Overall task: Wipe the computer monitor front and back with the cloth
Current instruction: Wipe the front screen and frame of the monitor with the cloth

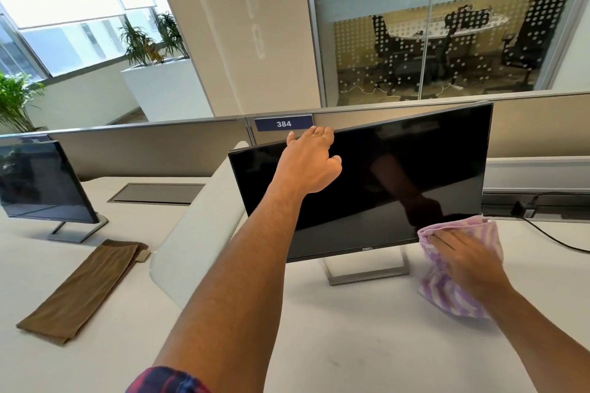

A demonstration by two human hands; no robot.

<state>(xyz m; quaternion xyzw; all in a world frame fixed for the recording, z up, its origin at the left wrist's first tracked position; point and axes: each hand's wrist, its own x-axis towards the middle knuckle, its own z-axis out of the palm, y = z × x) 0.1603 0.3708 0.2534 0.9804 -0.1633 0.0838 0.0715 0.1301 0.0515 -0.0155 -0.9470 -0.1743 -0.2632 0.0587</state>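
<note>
The monitor [399, 175] top edge was gripped by the left hand [308, 163], fingers apparently curled behind. The cloth [459, 262] was pressed to its lower right corner by the flat right hand [463, 257]. "DELL" and "384" were read.

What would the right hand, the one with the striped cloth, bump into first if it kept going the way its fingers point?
Probably nothing new: the right hand points up-left, pressing the striped cloth at the monitor and its lower right corner. It would slide across the dark screen; depth is hard to judge.

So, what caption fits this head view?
Left hand grips black flat monitor's top edge; right hand presses purple-striped cloth at its lower corner.
</note>
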